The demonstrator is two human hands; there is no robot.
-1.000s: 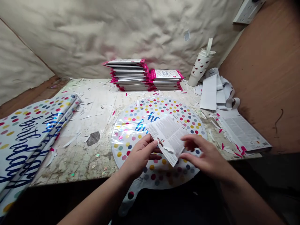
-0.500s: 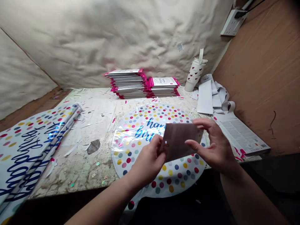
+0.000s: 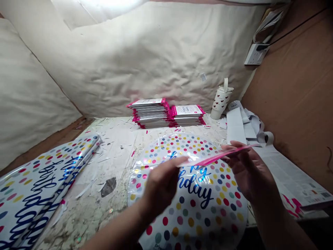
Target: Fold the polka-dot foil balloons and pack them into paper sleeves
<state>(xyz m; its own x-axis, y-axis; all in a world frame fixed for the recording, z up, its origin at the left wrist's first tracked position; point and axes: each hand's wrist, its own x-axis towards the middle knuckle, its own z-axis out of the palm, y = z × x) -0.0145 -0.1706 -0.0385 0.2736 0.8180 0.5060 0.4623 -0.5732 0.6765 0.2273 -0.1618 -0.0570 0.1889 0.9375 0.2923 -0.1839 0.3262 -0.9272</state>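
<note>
Pinching a narrow pink-edged strip (image 3: 221,157) in your right hand (image 3: 247,170), you have that grip clamped on it between thumb and fingers, and the strip spans the air just above the polka-dot foil balloon (image 3: 208,211). Your left hand (image 3: 161,185) hovers over the balloon with its fingers stretched toward the strip's far end; you cannot tell from this view whether that grip has hold of it. The printed card that both your hands held earlier no longer shows between them, and the strip now fills that space. The balloon lies flat on the scrap-strewn counter (image 3: 114,152), its "birthday" lettering partly hidden behind your left hand. To its left lie folded foil balloons (image 3: 44,184), and a dark scrap (image 3: 108,186) sits between them. Beyond it stand two stacks of pink-edged packaged balloons (image 3: 151,113). Further right are a white heart-patterned tumbler (image 3: 220,103), a pile of white paper strips (image 3: 235,125) and a printed sheet (image 3: 293,184). A cream cloth (image 3: 145,59) lines the back, and a wall socket (image 3: 256,54) is fixed on the brown board (image 3: 291,104) at right.
</note>
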